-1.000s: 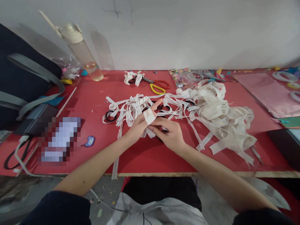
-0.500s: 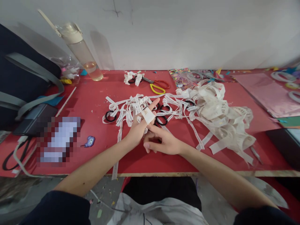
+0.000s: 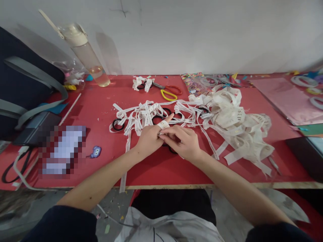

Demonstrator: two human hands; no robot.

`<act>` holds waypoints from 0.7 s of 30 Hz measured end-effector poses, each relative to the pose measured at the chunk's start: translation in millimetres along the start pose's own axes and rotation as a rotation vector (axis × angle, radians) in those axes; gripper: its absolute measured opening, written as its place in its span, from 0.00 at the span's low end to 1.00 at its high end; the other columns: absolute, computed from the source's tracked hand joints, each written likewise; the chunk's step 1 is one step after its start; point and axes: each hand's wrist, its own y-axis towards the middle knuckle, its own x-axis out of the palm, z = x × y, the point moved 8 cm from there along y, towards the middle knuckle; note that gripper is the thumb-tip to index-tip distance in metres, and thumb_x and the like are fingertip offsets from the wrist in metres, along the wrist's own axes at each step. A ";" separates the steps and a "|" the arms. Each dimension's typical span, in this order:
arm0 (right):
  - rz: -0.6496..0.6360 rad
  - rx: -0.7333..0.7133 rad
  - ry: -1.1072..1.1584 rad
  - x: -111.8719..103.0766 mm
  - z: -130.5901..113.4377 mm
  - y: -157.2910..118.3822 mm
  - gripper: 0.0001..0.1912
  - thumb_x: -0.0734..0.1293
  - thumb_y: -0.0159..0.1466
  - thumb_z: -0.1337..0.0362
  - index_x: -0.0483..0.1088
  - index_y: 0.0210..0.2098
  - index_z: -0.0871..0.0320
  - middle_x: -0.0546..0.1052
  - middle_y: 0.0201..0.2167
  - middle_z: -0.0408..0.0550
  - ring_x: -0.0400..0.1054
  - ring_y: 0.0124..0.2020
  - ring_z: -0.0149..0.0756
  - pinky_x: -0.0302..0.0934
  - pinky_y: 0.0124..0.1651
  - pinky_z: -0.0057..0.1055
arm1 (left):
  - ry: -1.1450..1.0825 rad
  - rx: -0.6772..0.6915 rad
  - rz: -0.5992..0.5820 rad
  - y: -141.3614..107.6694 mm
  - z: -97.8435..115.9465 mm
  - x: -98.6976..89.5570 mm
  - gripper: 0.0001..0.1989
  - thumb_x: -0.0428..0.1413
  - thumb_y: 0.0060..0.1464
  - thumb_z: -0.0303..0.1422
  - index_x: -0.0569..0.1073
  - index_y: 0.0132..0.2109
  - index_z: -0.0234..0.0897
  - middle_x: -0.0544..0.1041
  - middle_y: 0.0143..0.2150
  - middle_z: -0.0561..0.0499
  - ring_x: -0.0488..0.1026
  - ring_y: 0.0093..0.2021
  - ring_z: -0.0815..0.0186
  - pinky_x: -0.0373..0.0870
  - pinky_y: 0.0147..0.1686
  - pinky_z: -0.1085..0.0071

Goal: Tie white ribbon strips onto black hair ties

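Note:
My left hand [image 3: 150, 138] has a white printed ribbon [image 3: 164, 125] looped around its fingers, with the index finger stretched out past it. Against it, my right hand [image 3: 183, 141] pinches at the ribbon near the left fingers. What exactly lies between the right fingertips is too small to make out, though a whitish end shows there. Behind the hands lies a tangle of narrow printed ribbon [image 3: 145, 116] mixed with black hair ties [image 3: 117, 124]. To the right is a heap of wider white ribbon [image 3: 233, 124].
Scissors [image 3: 169, 94] with red and yellow handles lie behind the tangle, beside a ribbon bow [image 3: 143, 84]. A water bottle [image 3: 87, 57] stands back left, near a dark bag [image 3: 22, 74]. A phone [image 3: 64, 149] and purple charm [image 3: 95, 152] lie left. Pink sheets [image 3: 282, 97] lie right.
My right hand has risen and turned, its fingers now pinched together at the left fingers. The ribbon on my left hand has tilted and shows less of its face.

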 end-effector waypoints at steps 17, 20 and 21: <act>-0.143 -0.188 0.037 8.2 -3.0 1.7 0.02 0.66 0.67 0.65 0.71 0.39 0.56 0.76 0.36 0.49 0.71 0.38 0.35 0.67 0.40 0.30 | -0.064 -0.051 -0.153 6.4 -10.7 8.4 0.09 0.52 0.47 0.33 0.63 0.22 0.36 0.55 0.19 0.58 0.49 0.23 0.71 0.47 0.25 0.72; -0.127 -0.138 0.077 6.7 -1.1 2.4 0.03 0.64 0.69 0.66 0.69 0.37 0.56 0.75 0.34 0.48 0.71 0.37 0.35 0.67 0.41 0.32 | 0.025 -0.084 -0.142 5.9 -11.7 8.3 0.15 0.52 0.48 0.34 0.58 0.19 0.37 0.55 0.18 0.57 0.51 0.22 0.71 0.46 0.25 0.71; -0.117 -0.099 0.103 5.5 0.3 2.8 0.04 0.63 0.69 0.65 0.68 0.36 0.56 0.75 0.33 0.47 0.71 0.36 0.35 0.67 0.40 0.32 | 0.029 -0.084 -0.142 5.4 -10.6 8.4 0.15 0.52 0.49 0.34 0.58 0.19 0.37 0.56 0.18 0.56 0.52 0.22 0.71 0.47 0.25 0.71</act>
